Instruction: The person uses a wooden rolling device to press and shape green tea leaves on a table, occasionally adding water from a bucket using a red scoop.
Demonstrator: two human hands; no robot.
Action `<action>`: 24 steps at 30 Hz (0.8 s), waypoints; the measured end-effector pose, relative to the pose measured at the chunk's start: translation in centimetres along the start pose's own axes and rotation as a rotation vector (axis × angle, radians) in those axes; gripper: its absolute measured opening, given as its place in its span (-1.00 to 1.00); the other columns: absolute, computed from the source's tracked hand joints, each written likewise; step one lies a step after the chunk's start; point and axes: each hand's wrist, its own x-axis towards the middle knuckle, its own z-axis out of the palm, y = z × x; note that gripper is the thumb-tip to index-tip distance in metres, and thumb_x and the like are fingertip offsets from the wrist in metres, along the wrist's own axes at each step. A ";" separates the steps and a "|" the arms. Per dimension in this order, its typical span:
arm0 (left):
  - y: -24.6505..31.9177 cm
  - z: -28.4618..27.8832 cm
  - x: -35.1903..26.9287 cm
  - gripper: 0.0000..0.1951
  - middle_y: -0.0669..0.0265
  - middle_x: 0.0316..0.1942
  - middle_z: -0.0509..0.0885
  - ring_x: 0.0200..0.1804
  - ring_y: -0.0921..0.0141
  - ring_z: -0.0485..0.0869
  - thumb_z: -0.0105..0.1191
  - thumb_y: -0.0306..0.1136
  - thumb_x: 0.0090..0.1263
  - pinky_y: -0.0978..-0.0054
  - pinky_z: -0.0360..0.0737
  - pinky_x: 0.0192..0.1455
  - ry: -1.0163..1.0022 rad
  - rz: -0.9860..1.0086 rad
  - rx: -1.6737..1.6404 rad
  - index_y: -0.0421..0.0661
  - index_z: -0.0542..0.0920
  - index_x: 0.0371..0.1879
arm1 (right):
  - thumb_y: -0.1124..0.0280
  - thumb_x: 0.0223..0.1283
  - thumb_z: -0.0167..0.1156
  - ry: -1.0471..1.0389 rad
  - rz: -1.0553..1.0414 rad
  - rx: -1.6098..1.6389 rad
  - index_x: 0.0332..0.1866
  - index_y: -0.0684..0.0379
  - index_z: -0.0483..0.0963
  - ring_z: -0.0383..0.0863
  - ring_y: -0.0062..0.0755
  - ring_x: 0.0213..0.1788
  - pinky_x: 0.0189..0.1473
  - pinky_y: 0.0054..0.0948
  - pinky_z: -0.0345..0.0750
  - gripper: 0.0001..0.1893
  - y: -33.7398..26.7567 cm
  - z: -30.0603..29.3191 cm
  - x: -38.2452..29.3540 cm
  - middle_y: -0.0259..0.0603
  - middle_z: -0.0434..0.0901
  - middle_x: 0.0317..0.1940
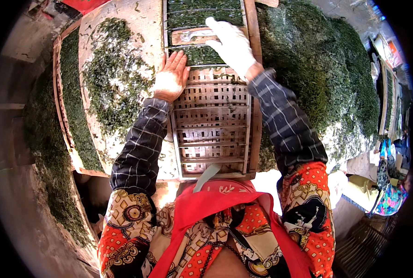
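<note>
My bare left hand (171, 77) lies flat, palm down, on the left rail of a long narrow frame (175, 139) with thin crossbars. Its fingertips reach the shredded green plant matter (203, 55) packed in the far sections. My right hand (233, 48), in a white glove, covers the right end of a wooden block (192, 40) with a metal handle (194, 34). Thumb and forefinger are apart on either side of it; whether the other fingers close on the handle is hidden. Under the frame's near sections shows a woven slatted panel (210, 120) with a few green shreds.
A broad green heap (307, 69) fills the right side. A smaller pile (109, 69) lies on a pale board (147, 21) at left. Beyond that board is another framed tray (71, 93) of green matter. At far right sits another person (389, 194).
</note>
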 end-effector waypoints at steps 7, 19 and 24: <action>-0.3 -0.4 -0.3 -0.39 0.08 0.45 0.19 0.50 0.11 0.13 0.01 -0.25 0.41 -0.03 -0.15 0.53 0.227 -0.112 -0.192 -0.15 0.21 0.42 | 0.15 0.24 0.17 -0.048 -0.019 0.391 -0.05 0.01 0.62 0.64 -0.25 -0.13 -0.05 -0.27 0.55 -0.73 1.5 3.0 1.9 -0.22 0.66 -0.21; -1.2 1.6 0.0 -0.50 0.25 0.51 0.13 0.54 0.16 0.04 -0.22 -0.15 0.56 0.00 -0.16 0.54 -0.080 0.029 0.086 -0.04 0.26 0.42 | 0.17 0.26 0.09 -0.012 0.078 0.273 0.06 0.09 0.57 0.60 -0.11 -0.08 0.00 -0.17 0.50 -0.64 -2.1 2.4 -3.7 -0.06 0.59 -0.12; 5.5 0.4 1.5 -0.63 0.17 0.35 0.41 0.41 0.09 0.29 -0.08 -0.23 0.51 -0.03 0.02 0.47 0.062 0.133 -0.074 -0.06 0.48 0.23 | 0.19 0.26 0.16 0.172 0.207 0.350 0.17 0.12 0.46 0.48 -0.12 0.21 0.28 -0.20 0.38 -0.58 -2.7 -3.4 -12.7 -0.04 0.49 0.14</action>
